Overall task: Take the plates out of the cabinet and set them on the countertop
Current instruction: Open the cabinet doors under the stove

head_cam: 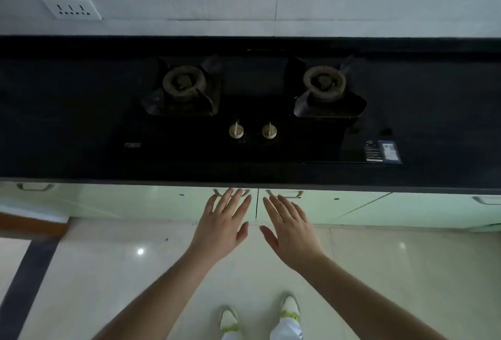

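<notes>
Left hand (221,227) and right hand (291,231) were spread flat, empty, at the handles (284,193) of the shut cabinet doors (162,202). No plates visible, presumably inside. Desk (67,122) beyond carried none; task barely begun.

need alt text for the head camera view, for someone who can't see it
Two open bare hands, left hand and right hand, reach toward the handles of two closed pale green cabinet doors under a dark countertop holding a two-burner gas hob.
</notes>
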